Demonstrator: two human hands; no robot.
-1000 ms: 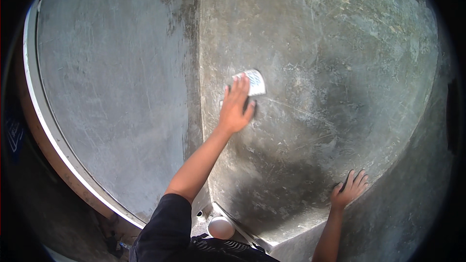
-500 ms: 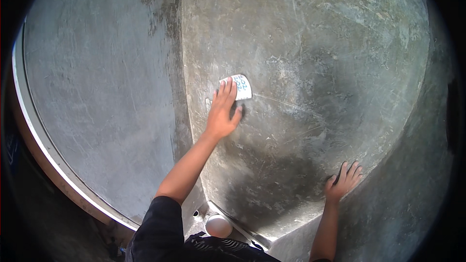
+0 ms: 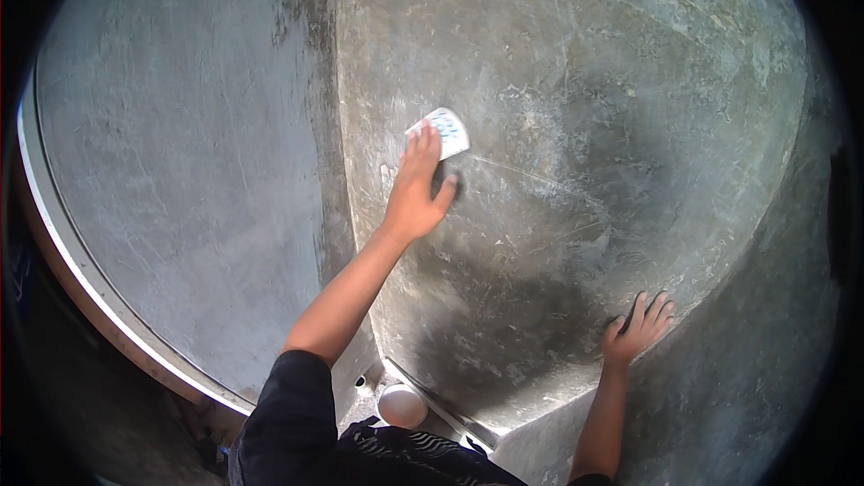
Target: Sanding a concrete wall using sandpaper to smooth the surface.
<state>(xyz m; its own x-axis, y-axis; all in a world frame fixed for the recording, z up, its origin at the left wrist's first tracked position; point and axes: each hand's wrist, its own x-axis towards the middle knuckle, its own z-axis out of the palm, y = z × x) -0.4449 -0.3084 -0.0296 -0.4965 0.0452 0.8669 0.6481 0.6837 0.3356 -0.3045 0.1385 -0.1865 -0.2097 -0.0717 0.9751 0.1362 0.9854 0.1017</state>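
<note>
My left hand (image 3: 419, 184) lies with its fingers flat over a small white sheet of sandpaper (image 3: 453, 133), pressing it against the grey plastered wall (image 3: 531, 63). Blue print shows on the sheet's outward face; the side against the wall is hidden. The thumb is held out to the right, off the sheet. Lower and to the right, my right hand (image 3: 641, 333) rests on the same wall near its right-hand corner. Its fingers are spread and it holds nothing.
An inside corner on the left joins a smoother blue-grey wall (image 3: 189, 153), bordered by a pale curved-looking edge (image 3: 67, 256). Below, near my body, stand a round whitish container (image 3: 401, 406) and a short pipe end (image 3: 362, 382). Another grey wall (image 3: 720, 378) lies at the right.
My left hand and the sandpaper have slid a little upward on the wall, and the sheet has tilted slightly. My right hand stays in place. The whole view has shifted slightly.
</note>
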